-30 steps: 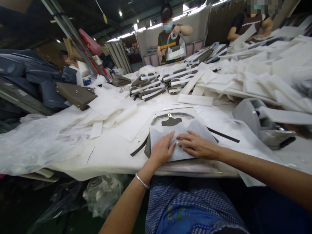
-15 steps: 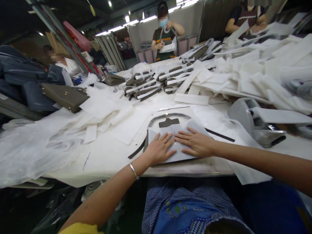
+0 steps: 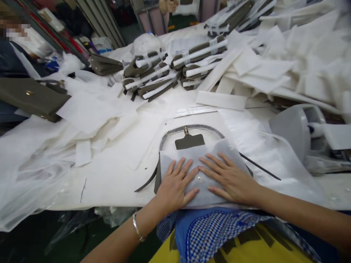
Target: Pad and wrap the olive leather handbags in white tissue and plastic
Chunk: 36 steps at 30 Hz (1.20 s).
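Note:
A dark handbag lies flat at the table's front edge, mostly covered by a thin white paper sheet (image 3: 204,155). My left hand (image 3: 177,184) rests on the sheet with its fingers spread. Beside it my right hand (image 3: 230,179) also lies flat and spread on the paper, its fingertips close to the left hand's. A small metal fitting (image 3: 200,179) shows between the hands. Beyond the sheet, the bag's handle (image 3: 164,136) arches in clear wrapping, with a dark flap tab (image 3: 189,141) inside the arch. Dark straps (image 3: 259,166) stick out at both sides.
Several wrapped dark bags (image 3: 149,78) are stacked at the back. White sheets (image 3: 309,69) pile up at the right, near a grey tape dispenser (image 3: 293,128). Loose paper (image 3: 93,113) and a dark green bag (image 3: 30,96) lie left. A co-worker's hand (image 3: 172,5) shows at the far side.
My view has tilted down and come closer to the table. Both hands stay spread flat on the paper, and the bag keeps its place at the table's front edge.

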{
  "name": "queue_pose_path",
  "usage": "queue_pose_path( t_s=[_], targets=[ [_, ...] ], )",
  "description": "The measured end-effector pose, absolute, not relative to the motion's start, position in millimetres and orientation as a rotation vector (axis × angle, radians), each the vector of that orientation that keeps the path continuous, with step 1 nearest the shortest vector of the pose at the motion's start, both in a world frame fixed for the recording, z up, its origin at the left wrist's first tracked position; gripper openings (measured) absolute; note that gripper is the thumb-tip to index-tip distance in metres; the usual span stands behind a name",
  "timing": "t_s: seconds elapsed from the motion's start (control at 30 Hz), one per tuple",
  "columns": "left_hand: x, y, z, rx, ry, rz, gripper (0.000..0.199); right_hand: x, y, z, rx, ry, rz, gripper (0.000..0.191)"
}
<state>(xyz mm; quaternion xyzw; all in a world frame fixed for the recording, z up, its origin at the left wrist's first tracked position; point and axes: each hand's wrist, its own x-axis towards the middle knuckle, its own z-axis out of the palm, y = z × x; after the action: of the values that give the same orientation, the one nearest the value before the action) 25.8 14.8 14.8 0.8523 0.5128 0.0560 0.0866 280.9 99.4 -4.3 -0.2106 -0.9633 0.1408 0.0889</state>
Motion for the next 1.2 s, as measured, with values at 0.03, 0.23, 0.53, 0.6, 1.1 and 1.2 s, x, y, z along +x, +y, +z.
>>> queue_pose_path(
  t_s=[0.03,0.23,0.53,0.6,1.1,1.2],
  targets=[
    [24.2,14.0,13.3,2.539,1.522,0.181,0.066,282.0,99.4,-4.3,-0.627,-2.861,0.418,0.071],
    [10.0,6.9,-2.2,2.607,1.356,0.476,0.039,293.0,104.0,-17.0,-0.442,-2.801,0.36,0.061],
    [14.1,13.6,3.4,2.527,1.377,0.5,0.034,285.2,99.3,-22.5,-0.535,-2.801,0.38,0.052],
    [13.5,13.2,3.5,2.539,1.381,0.506,0.034,288.0,100.5,-23.5,-0.481,-2.787,0.349,0.055],
    [9.9,53.7,1.0,2.517,1.808,0.397,0.048,279.2,147.5,-14.0,-0.872,-2.745,0.192,0.068],
    [8.7,63.2,7.3,2.396,1.844,0.352,0.046,269.3,156.4,-5.1,-0.853,-2.797,0.177,0.056]
  ],
)
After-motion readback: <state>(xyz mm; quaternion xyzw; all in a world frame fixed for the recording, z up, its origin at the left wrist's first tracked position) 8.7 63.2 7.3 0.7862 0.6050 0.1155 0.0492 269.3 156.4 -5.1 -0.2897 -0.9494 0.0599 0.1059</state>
